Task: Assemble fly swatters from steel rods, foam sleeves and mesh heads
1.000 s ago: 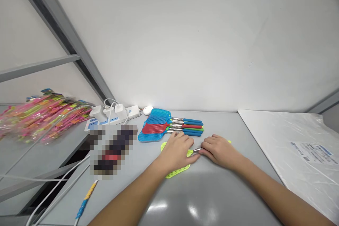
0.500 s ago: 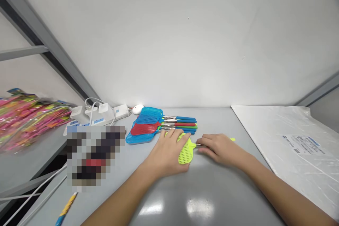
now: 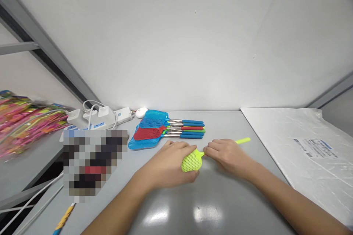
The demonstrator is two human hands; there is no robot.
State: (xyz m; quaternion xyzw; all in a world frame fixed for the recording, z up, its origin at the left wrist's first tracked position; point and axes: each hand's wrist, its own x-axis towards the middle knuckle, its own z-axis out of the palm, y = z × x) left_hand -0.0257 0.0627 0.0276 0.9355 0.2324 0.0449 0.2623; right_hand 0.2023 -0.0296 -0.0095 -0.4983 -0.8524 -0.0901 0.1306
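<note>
A yellow-green fly swatter (image 3: 192,162) lies across both hands just above the grey table. My left hand (image 3: 173,163) is closed over its perforated head, covering much of it. Around the shaft, close to the neck, my right hand (image 3: 227,154) is wrapped; the handle's end pokes out past the knuckles. Behind my hands is a pile of fly swatters: blue heads (image 3: 152,120), a red head (image 3: 149,133), metal shafts and coloured grips pointing right.
A power strip with white plugs (image 3: 107,116) and cables stands at the back left, near a white rounded gadget (image 3: 141,112). Bagged colourful items (image 3: 30,125) lie farther left. A white plastic-wrapped sheet (image 3: 275,136) covers the right side. A blurred-out patch hides something at left.
My left hand has moved slightly left and lower over the swatter's head. My right hand's fingers have closed nearer the neck, and more of the yellow-green handle shows beyond that hand.
</note>
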